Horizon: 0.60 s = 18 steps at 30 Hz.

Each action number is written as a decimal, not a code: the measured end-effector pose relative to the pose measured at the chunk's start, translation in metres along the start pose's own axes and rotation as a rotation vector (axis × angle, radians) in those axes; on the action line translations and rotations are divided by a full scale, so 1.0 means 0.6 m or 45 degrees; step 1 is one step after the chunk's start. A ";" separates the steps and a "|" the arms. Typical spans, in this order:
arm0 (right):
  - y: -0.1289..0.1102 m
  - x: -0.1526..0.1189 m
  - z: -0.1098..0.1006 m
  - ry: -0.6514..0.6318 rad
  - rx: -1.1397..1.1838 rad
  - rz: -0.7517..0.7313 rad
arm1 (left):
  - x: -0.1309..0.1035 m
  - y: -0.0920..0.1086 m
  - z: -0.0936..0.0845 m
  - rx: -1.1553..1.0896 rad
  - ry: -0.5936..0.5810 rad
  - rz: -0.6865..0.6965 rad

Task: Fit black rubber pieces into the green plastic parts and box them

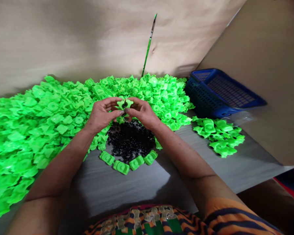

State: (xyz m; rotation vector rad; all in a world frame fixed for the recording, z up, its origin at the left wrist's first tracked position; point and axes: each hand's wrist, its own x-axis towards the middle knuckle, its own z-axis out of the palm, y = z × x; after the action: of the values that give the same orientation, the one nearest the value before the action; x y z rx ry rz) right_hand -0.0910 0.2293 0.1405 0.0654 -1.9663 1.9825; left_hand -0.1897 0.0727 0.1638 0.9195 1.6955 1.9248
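Both my hands hold one green plastic toy car body (122,102) above the table, its underside with black wheel parts turned toward me. My left hand (104,112) grips it from the left, thumb pressed near its middle. From the other side my right hand (142,112) pinches it, thumb tip by the black piece. Below my hands lies a heap of small black wheel parts (131,140). Along the front of that heap several green car bodies (121,167) sit in a curved row.
A large pile of green car bodies (51,114) spreads across the left and back of the table (142,186). A blue plastic basket (210,98) stands at the back right. Before it lies a small group of green cars with black wheels (222,137). A thin green stick (148,49) leans on the wall.
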 end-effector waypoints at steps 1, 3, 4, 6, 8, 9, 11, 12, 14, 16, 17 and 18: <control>-0.003 -0.001 0.001 0.006 0.020 0.006 | 0.000 0.000 0.000 0.001 -0.017 0.002; -0.008 -0.003 0.001 0.010 0.053 0.021 | 0.000 -0.001 -0.001 0.011 -0.028 0.024; -0.010 -0.003 -0.001 0.003 0.062 0.032 | 0.000 -0.002 -0.001 0.017 -0.019 0.046; -0.012 -0.003 -0.004 -0.017 0.063 0.050 | 0.001 -0.001 0.000 0.022 0.009 0.097; -0.013 -0.002 -0.007 -0.027 0.051 0.059 | 0.002 0.000 -0.001 0.023 0.023 0.134; -0.013 -0.002 -0.008 -0.028 0.044 0.062 | 0.002 0.001 -0.001 0.026 0.020 0.144; -0.012 -0.002 -0.007 -0.029 0.034 0.068 | 0.003 0.000 -0.002 0.044 0.007 0.147; -0.012 -0.003 -0.006 -0.031 0.032 0.071 | 0.003 -0.001 -0.003 0.055 0.001 0.143; -0.012 -0.003 -0.002 -0.026 0.029 0.069 | 0.003 -0.004 -0.003 0.064 -0.005 0.127; -0.011 -0.004 0.001 -0.006 0.014 0.058 | 0.002 -0.008 -0.002 0.052 -0.003 0.112; -0.011 -0.004 0.002 0.011 -0.001 0.055 | 0.002 -0.010 -0.002 0.043 -0.002 0.109; -0.011 -0.004 0.004 0.030 -0.018 0.054 | 0.002 -0.012 -0.001 0.034 0.000 0.109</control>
State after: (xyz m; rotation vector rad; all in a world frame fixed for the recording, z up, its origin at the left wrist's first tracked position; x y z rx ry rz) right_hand -0.0874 0.2265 0.1466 -0.0034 -1.9826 1.9861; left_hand -0.1916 0.0743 0.1569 1.0172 1.7119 1.9604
